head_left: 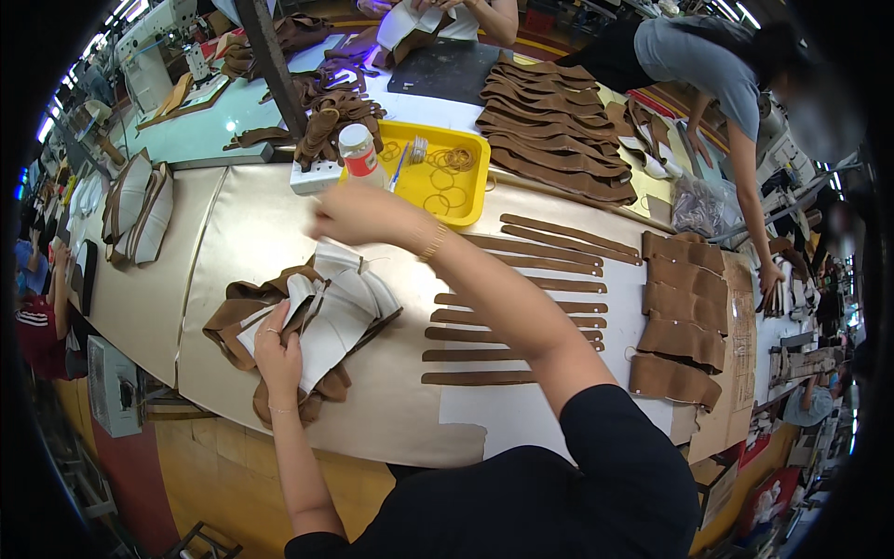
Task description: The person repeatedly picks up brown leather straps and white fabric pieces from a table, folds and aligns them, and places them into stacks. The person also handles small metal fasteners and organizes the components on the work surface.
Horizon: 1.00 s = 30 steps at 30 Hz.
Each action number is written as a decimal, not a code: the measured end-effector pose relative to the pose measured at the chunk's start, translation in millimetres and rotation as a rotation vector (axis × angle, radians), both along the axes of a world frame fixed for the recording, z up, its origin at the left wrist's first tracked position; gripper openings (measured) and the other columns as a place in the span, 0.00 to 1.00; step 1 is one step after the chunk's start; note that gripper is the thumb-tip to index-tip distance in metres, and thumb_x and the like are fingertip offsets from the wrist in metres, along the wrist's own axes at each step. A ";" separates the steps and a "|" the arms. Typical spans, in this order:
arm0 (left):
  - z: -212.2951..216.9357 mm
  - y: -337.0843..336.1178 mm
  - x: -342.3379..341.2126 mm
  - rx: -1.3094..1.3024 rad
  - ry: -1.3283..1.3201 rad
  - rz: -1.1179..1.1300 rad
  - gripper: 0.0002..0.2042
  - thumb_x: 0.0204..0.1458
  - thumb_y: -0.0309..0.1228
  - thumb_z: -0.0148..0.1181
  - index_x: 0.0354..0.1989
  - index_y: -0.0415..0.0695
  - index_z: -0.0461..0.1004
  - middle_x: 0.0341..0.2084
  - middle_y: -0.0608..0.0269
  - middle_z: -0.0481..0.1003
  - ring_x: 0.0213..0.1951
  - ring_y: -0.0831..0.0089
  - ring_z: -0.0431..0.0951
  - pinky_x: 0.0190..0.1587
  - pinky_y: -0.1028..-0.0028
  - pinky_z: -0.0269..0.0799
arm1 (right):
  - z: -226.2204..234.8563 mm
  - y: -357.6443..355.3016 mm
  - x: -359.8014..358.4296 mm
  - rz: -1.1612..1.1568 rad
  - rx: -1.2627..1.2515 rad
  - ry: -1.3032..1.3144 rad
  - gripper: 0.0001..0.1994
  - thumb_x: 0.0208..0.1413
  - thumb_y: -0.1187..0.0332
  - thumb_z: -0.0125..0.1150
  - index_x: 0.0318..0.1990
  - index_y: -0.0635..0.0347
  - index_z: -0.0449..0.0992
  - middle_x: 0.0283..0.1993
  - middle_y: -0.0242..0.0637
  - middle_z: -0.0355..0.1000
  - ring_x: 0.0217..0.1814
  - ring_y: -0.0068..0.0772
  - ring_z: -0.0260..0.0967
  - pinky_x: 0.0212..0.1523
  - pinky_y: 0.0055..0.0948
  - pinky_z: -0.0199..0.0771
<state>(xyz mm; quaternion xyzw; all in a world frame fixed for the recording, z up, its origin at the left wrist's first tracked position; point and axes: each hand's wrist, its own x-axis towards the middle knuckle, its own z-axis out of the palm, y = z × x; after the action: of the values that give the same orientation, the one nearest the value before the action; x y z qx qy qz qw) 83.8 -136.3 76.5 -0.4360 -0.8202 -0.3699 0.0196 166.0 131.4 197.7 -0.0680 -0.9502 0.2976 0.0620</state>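
My left hand (pixel 277 354) pinches the edge of a sewn leather piece (pixel 349 296), pale on its lining side and brown on its outer side. That piece lies crumpled on the table, with more brown leather (pixel 240 312) bunched around and under it. My right hand (pixel 368 216) is raised above the work, by the near side of a white jar with a red label (pixel 359 154). Its fingers are smeared by motion, so what they hold, if anything, does not show. A yellow tray (pixel 453 222) with rubber bands (pixel 450 160) and a blue pen (pixel 399 168) sits just beyond.
Brown straps (pixel 517 317) lie in rows under my right forearm. Wider brown pieces (pixel 684 298) overlap at the right, and a long wavy stack (pixel 549 130) stands behind. One co-worker (pixel 708 74) leans in at the right; another's hands (pixel 447 7) hold a piece opposite.
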 end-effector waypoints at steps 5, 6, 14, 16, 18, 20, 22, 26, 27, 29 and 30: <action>1.3 5.6 3.2 -0.010 0.003 0.013 0.24 0.43 0.18 0.53 0.53 0.41 0.75 0.50 0.54 0.76 0.53 0.56 0.74 0.59 0.63 0.65 | -38.1 72.8 91.3 -0.318 0.197 -0.448 0.15 0.53 0.59 0.59 0.27 0.64 0.80 0.24 0.43 0.77 0.30 0.41 0.77 0.36 0.41 0.76; 0.6 6.0 2.1 -0.008 0.003 0.021 0.24 0.43 0.18 0.53 0.53 0.42 0.75 0.50 0.54 0.76 0.53 0.56 0.74 0.59 0.63 0.65 | -32.2 87.6 95.2 -0.411 0.084 -0.451 0.15 0.54 0.58 0.59 0.28 0.64 0.80 0.27 0.45 0.78 0.33 0.43 0.78 0.37 0.41 0.76; 0.8 5.9 2.3 -0.006 -0.032 0.051 0.24 0.43 0.18 0.52 0.53 0.42 0.75 0.50 0.54 0.76 0.53 0.56 0.74 0.59 0.63 0.65 | -68.7 187.5 140.9 -0.882 0.159 -0.076 0.13 0.54 0.63 0.62 0.33 0.67 0.81 0.34 0.55 0.77 0.40 0.54 0.77 0.44 0.42 0.77; -1.6 6.4 2.6 -0.002 -0.051 0.062 0.24 0.43 0.17 0.52 0.53 0.42 0.75 0.50 0.54 0.76 0.53 0.56 0.74 0.59 0.64 0.64 | -84.5 194.8 153.8 -0.947 0.021 -0.295 0.12 0.53 0.65 0.61 0.36 0.67 0.81 0.36 0.55 0.78 0.41 0.53 0.78 0.44 0.43 0.78; -10.0 3.2 -5.6 0.007 -0.096 0.042 0.24 0.43 0.17 0.52 0.53 0.42 0.75 0.50 0.53 0.76 0.53 0.56 0.74 0.60 0.64 0.64 | -113.3 183.6 156.8 -1.016 0.222 -0.299 0.19 0.50 0.52 0.66 0.34 0.64 0.82 0.35 0.51 0.79 0.41 0.45 0.79 0.43 0.39 0.79; -16.0 -0.1 -11.2 -0.014 -0.076 0.034 0.23 0.44 0.17 0.50 0.53 0.38 0.75 0.50 0.51 0.76 0.54 0.56 0.74 0.60 0.64 0.65 | -118.7 168.6 151.0 -1.152 0.102 -0.234 0.21 0.50 0.50 0.64 0.34 0.64 0.82 0.38 0.52 0.79 0.43 0.50 0.78 0.43 0.43 0.79; -22.4 -0.9 -12.3 0.041 -0.126 0.046 0.24 0.44 0.16 0.49 0.53 0.37 0.74 0.50 0.49 0.76 0.54 0.56 0.74 0.60 0.64 0.64 | -131.1 170.7 140.6 -1.213 0.046 -0.168 0.16 0.52 0.59 0.59 0.36 0.64 0.81 0.39 0.51 0.79 0.43 0.51 0.78 0.44 0.43 0.78; -13.6 2.8 -9.7 -0.001 -0.188 0.027 0.25 0.45 0.15 0.46 0.55 0.35 0.72 0.52 0.48 0.75 0.55 0.57 0.73 0.60 0.66 0.63 | -136.3 164.3 138.8 -1.225 0.030 -0.057 0.10 0.52 0.66 0.58 0.36 0.61 0.81 0.40 0.50 0.78 0.45 0.50 0.77 0.44 0.42 0.78; -12.0 3.8 -8.0 -0.007 -0.215 0.035 0.25 0.45 0.15 0.46 0.56 0.35 0.72 0.52 0.48 0.74 0.55 0.57 0.73 0.60 0.66 0.62 | -128.4 163.2 141.7 -1.230 0.007 -0.074 0.09 0.52 0.68 0.58 0.36 0.61 0.82 0.41 0.49 0.78 0.45 0.50 0.77 0.44 0.41 0.78; -13.0 3.2 -8.9 -0.015 -0.209 0.036 0.25 0.46 0.15 0.45 0.56 0.35 0.71 0.52 0.49 0.74 0.55 0.57 0.73 0.60 0.67 0.62 | -115.2 161.5 149.6 -1.209 0.025 -0.099 0.09 0.52 0.69 0.59 0.37 0.61 0.82 0.42 0.48 0.78 0.46 0.49 0.77 0.44 0.40 0.78; -14.2 3.4 -10.1 -0.018 -0.206 0.033 0.25 0.46 0.15 0.45 0.56 0.35 0.71 0.52 0.49 0.74 0.55 0.58 0.73 0.60 0.67 0.62 | -110.6 164.8 157.2 -1.190 0.063 -0.108 0.09 0.51 0.69 0.60 0.37 0.60 0.82 0.42 0.48 0.78 0.46 0.49 0.77 0.44 0.40 0.78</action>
<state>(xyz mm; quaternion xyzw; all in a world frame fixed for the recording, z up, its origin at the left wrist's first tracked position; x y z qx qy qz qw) 73.7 -132.9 62.3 -0.3823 -0.8282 -0.4049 -0.0629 323.2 296.2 87.0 -0.6016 -0.7592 0.1795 0.1716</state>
